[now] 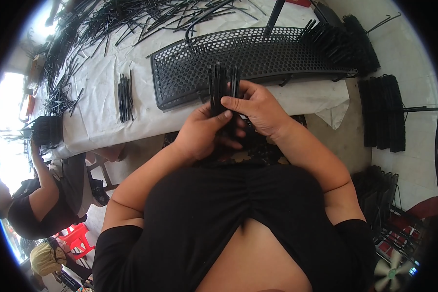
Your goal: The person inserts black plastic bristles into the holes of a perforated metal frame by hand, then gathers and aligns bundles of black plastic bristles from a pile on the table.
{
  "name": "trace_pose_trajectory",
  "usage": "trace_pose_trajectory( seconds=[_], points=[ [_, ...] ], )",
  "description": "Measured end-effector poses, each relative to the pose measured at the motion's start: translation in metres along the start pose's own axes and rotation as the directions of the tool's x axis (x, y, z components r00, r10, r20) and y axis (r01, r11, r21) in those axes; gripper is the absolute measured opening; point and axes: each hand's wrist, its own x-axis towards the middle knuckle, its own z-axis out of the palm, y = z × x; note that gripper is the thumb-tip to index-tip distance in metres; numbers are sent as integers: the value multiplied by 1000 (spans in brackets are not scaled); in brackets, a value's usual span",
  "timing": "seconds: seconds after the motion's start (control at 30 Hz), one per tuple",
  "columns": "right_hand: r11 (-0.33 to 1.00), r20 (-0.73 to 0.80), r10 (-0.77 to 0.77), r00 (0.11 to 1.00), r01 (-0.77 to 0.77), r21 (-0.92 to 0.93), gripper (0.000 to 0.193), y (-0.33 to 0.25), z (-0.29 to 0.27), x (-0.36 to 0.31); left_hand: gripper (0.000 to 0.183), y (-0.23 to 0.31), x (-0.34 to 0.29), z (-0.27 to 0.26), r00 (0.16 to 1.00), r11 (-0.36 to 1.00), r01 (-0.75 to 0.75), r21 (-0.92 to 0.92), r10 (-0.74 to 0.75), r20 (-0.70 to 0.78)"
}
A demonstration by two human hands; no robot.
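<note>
A split bundle of thin black strips (216, 90) is located in front of the person's chest, near the front edge of the table. The strips stand roughly upright in two groups: a thicker group at the left and a thinner group at the right, with a narrow gap between their upper parts.

The left hand (199, 129) grips the lower part of the bundle; its thumb is pressed to the strips, and some of its fingers are spread below. The right hand (260, 107) is clamped on the bundle, thumb across the front and index finger behind the thinner group. The two thumbs are near each other.

Just beyond the hands, a curved black panel with round perforations (180, 78) rests on the table. A dense cluster of black strips (326, 44) covers its right end. To the left, a small separate bundle (125, 97) lies on the white table covering (95, 114). A loose heap of strips (107, 22) spreads across the far left area.

At the left end, a co-worker (46, 190) has a hand at a black stack (48, 130). At the right, a black bristly stack (382, 112) is positioned beside the wall.
</note>
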Motion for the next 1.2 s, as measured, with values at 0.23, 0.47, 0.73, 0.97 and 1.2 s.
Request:
trace_pose_trajectory(
  seconds=[0.23, 0.47, 0.73, 0.97, 1.2],
  points=[
    [980, -128, -32, 991, 56, 193, 19, 30, -8, 5, 26, 6, 3, 5, 973, 996, 84, -35, -89, -211],
    [962, -85, 180, 980, -157, 222, 16, 35, -13, 20, 28, 7, 3, -6, 960, 980, 163, -111, -184, -209],
    [973, 8, 232, 973, -232, 11, 19, 27, -7, 33, 26, 6, 3, -12, 974, 986, 112, -124, -133, -182],
    [991, -43, 57, 997, -51, 127, 19, -3, -5, 21, 23, 5, -1, -8, 983, 985, 170, -23, -171, -61],
    [997, 6, -79, 997, 79, -14, 21, -18, 1, 10, 32, 11, 0, -4, 965, 968, 240, 70, -246, 91]
  ],
)
